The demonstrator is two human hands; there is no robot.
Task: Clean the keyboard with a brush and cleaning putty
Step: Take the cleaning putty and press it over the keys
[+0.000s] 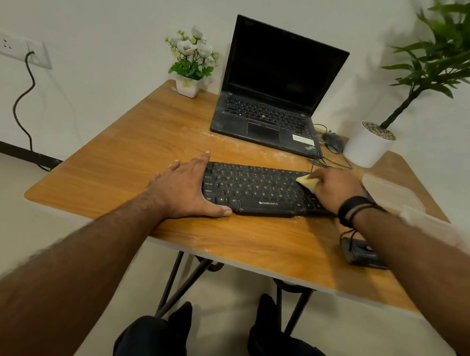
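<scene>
A black keyboard (255, 191) lies across the middle of the wooden table (130, 167). My left hand (186, 187) lies flat with straight fingers against the keyboard's left end, thumb along its front edge. My right hand (334, 188) grips a lump of yellow cleaning putty (307, 182) and holds it down on the keys at the right part of the keyboard. No brush can be made out.
An open black laptop (274, 95) stands behind the keyboard, with a mouse (333, 141) and cables to its right. A small flower pot (188, 86) and a white plant pot (367, 148) sit at the back. A clear plastic container (392, 191) and a dark object (362, 253) lie right.
</scene>
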